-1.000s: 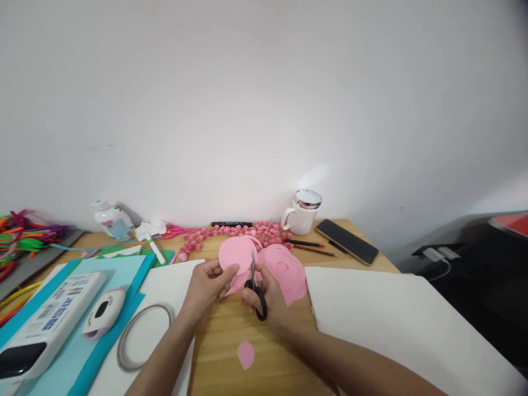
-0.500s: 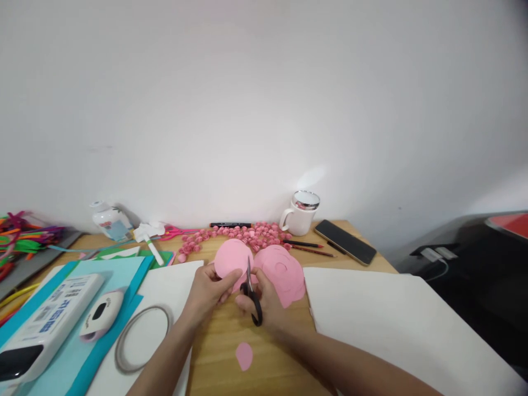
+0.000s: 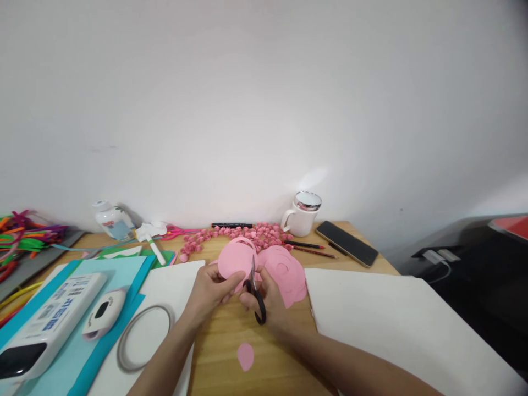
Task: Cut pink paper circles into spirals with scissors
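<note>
Since the earlier frame our scissors (image 3: 254, 291) have tipped slightly right along the cut. Our right hand (image 3: 270, 300) grips their black handles; our left hand (image 3: 210, 291) pinches the pink paper circle (image 3: 236, 258). A spiral strip curls off its top; most stays uncut. Finished circles (image 3: 286, 272) lie just right.

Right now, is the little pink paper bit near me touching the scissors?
Apart. The head view shows the little pink paper bit lying alone on the wooden table, with bare wood between it and the scissors held in the right hand.
</note>
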Tool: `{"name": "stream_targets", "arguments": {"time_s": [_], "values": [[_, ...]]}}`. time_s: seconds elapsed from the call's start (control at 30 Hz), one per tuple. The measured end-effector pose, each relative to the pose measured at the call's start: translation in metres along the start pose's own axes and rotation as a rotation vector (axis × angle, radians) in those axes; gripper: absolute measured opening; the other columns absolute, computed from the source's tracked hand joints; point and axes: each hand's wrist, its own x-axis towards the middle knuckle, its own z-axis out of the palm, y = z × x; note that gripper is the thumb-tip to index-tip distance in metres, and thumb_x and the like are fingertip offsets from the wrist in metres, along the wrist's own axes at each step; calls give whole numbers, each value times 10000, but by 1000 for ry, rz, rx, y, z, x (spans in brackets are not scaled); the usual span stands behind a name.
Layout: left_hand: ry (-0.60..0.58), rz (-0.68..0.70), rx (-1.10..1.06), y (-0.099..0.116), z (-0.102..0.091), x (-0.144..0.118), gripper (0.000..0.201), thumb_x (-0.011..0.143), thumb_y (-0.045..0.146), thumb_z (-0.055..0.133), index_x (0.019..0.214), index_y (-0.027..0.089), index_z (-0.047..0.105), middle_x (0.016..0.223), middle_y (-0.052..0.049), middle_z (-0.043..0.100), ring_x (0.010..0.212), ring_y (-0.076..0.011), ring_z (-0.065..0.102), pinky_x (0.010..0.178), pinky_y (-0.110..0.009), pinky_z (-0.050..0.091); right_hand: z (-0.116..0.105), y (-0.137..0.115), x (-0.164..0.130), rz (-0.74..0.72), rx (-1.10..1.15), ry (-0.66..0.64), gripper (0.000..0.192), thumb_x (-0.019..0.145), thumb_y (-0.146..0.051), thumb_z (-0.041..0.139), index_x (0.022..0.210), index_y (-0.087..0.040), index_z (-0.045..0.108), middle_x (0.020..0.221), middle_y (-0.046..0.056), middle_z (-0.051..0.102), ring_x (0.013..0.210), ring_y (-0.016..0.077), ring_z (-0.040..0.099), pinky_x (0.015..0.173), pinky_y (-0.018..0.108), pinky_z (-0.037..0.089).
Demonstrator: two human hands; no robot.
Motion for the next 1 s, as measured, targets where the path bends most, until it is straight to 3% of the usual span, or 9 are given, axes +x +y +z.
{"name": "stream_targets", "arguments": {"time_s": [0.5,0.7,1.0], "values": [[-14,19,-117,-2,-5,3,303,707,317,648,513,147,490,361,62,461,316,-45,349,357,-176,227,-4,12,1,-13,-13,-38,410,650,-331,662,949,-190,419,413,-106,482,341,79,402,341,169,274],[-9,-15,-145,-1,-3,2,287,691,322,664,520,140,523,353,52,478,313,-50,373,356,-172,244,-3,20,3,28,93,-86,449,665,-425,655,956,-200,398,392,-128,424,337,90,408,361,182,309],[-14,-23,-62,0,0,1,359,661,393,673,470,145,496,343,60,441,324,-43,325,360,-184,224,-1,-2,2,-90,39,-38,439,588,-320,749,893,-221,448,638,-52,541,554,121,517,540,231,405]]}}
